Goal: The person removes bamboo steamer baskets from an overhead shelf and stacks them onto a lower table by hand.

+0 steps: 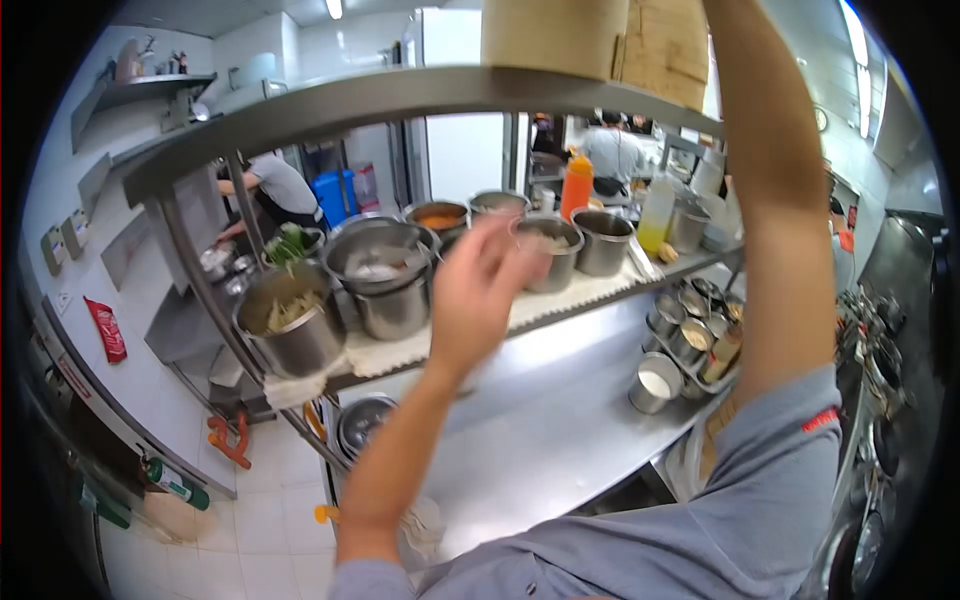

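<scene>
My left hand (482, 285) is raised in front of the middle shelf, its fingers smeared by motion. Behind it stand steel pots, the nearest being a pot with pale contents (549, 262); whether the fingers touch it I cannot tell. An empty-looking steel pot (602, 245) is just to the right. My right arm stretches up past the top shelf (400, 98), and the hand is beyond the upper edge of the view. Close to that arm, a wooden board (664, 50) and a pale round container (552, 36) rest on the top shelf.
A large pot (290, 325), stacked pots (393, 305), an orange squeeze bottle (576, 186) and a yellow bottle (655, 215) line the middle shelf. Below is a steel counter (540, 420) with a pot of white contents (655, 382). Other people (285, 190) work behind the shelves.
</scene>
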`<state>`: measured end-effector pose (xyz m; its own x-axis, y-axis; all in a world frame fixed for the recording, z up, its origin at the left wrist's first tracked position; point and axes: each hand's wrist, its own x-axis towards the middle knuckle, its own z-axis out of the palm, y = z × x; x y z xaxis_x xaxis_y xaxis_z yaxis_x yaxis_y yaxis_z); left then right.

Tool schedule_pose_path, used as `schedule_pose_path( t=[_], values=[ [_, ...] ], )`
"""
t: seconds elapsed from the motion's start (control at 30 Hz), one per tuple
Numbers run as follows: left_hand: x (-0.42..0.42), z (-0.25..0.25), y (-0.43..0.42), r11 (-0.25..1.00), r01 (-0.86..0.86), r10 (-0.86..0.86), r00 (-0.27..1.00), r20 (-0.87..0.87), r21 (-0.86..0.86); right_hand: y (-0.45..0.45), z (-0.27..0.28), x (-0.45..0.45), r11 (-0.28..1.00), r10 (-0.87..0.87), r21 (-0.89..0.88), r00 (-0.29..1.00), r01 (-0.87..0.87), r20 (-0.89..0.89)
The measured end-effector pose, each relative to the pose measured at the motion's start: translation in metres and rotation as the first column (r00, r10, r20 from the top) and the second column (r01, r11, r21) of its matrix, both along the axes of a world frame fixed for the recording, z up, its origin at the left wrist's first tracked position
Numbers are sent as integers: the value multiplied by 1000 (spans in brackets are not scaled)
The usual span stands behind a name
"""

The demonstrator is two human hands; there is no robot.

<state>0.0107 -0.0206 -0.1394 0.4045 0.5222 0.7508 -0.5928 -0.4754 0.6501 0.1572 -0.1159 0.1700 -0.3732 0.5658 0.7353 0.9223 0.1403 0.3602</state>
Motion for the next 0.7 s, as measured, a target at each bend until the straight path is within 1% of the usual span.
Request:
schedule_pose_path(
  t=[0.03, 0.07, 0.1, 0.13, 0.17, 0.2, 0.23, 0.27, 0.3, 0.33, 0.4, 0.5, 0.57, 0.63, 0.67, 0.7],
  values=[
    [22, 31, 8, 996, 71, -76, 989, -124, -44, -15, -19, 3, 999, 29, 21, 1000, -29, 4],
    [57, 50, 24, 947, 246, -251, 968, 0, -205, -30, -40, 7, 998, 52, 37, 999, -51, -3],
    [74, 78, 14, 819, 499, -454, 865, 214, -282, -47, -61, 11, 996, 68, 59, 998, -67, -9],
    [95, 94, 28, 857, 509, -472, 836, 279, -75, -63, -80, 17, 993, 79, 84, 997, -77, -18],
    [118, 109, 76, 814, 561, -581, 790, 197, 149, -80, -102, 25, 992, 79, 106, 996, -75, -28],
    [123, 118, 44, 792, 592, -595, 691, 410, 152, -96, -125, 35, 991, 67, 123, 997, -61, -48],
    [122, 110, -4, 917, 396, -317, 796, 515, -47, -111, -149, 46, 990, 48, 136, 996, -38, -74],
    [129, 96, -22, 974, 208, -226, 852, 472, 91, -133, -172, 60, 988, 12, 153, 994, 4, -106],
    [134, 94, -10, 947, 318, -307, 852, 423, 47, -151, -195, 73, 985, -22, 167, 991, 44, -135],
    [145, 93, 18, 940, 338, -329, 862, 386, 45, -172, -220, 85, 980, -59, 176, 983, 90, -172],
    [191, 51, -10, 906, 422, -404, 856, 323, 17, -217, -260, 105, 962, -126, 208, 965, 175, -230],
    [201, -47, -115, 845, 513, -456, 838, 299, -150, -280, -301, 120, 930, -203, 247, 940, 273, -275],
    [221, -111, -171, 766, 570, -520, 821, 236, -298, -327, -335, 129, 902, -255, 255, 906, 349, -337],
    [242, -179, -224, 600, 733, -730, 666, 155, -322, -379, -381, 143, 867, -317, 215, 830, 450, -459],
    [257, -203, -259, 572, 665, -711, 694, 113, -480, -406, -412, 150, 845, -350, 172, 768, 506, -537],
    [273, -233, -285, 486, 663, -769, 634, 80, -570, -431, -438, 150, 773, -512, 23, 645, 634, -567]
  ],
)
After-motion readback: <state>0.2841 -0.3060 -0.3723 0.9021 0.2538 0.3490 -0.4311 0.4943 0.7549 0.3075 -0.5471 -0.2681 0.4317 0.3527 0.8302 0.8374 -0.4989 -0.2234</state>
